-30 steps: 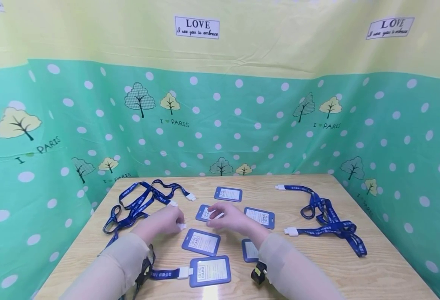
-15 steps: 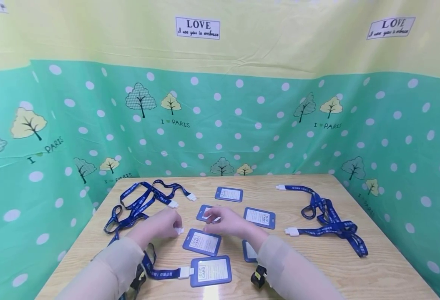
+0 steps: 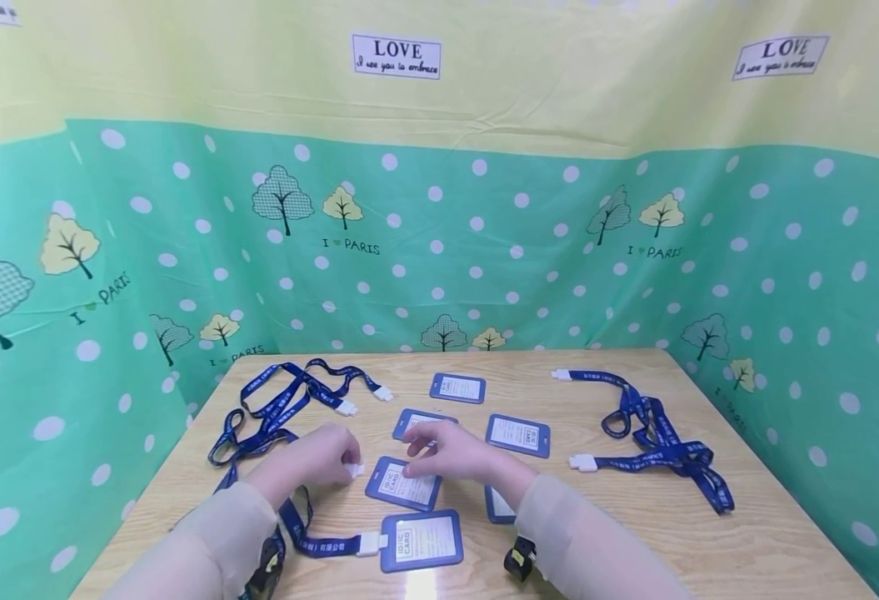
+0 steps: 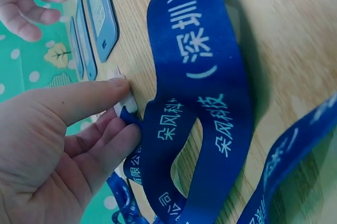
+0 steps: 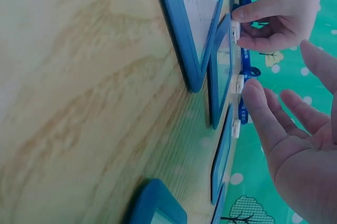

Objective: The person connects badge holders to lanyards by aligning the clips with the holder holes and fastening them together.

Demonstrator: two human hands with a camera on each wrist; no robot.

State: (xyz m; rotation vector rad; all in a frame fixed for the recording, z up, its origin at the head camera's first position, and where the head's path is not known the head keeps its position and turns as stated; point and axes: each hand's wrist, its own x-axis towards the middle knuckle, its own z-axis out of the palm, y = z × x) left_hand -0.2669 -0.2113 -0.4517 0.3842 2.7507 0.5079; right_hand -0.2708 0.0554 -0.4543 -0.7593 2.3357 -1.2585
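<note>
My left hand [image 3: 317, 455] pinches the white clip [image 4: 126, 101] of a blue lanyard [image 4: 202, 56] between thumb and fingers, low over the table. The clip is just left of a blue ID card holder [image 3: 400, 493]. Above the far edge of that holder hovers my right hand [image 3: 450, 452], fingers apart and slightly bent, holding nothing; the right wrist view shows this hand [image 5: 303, 145] raised off the table. Closer to me, a second card holder [image 3: 422, 542] has a lanyard's white clip [image 3: 368, 544] at its left end.
Other card holders lie about: one behind my right hand [image 3: 412, 419], one farther back [image 3: 457, 388], one to the right [image 3: 518, 436] and one partly under my right forearm [image 3: 499, 505]. Blue lanyards are heaped at left [image 3: 274, 408] and at right [image 3: 660, 450] on the wooden table [image 3: 634, 542].
My left hand has come nearer to me with the clip, to beside the card holder. The right hand has also come slightly nearer, now over that same holder.
</note>
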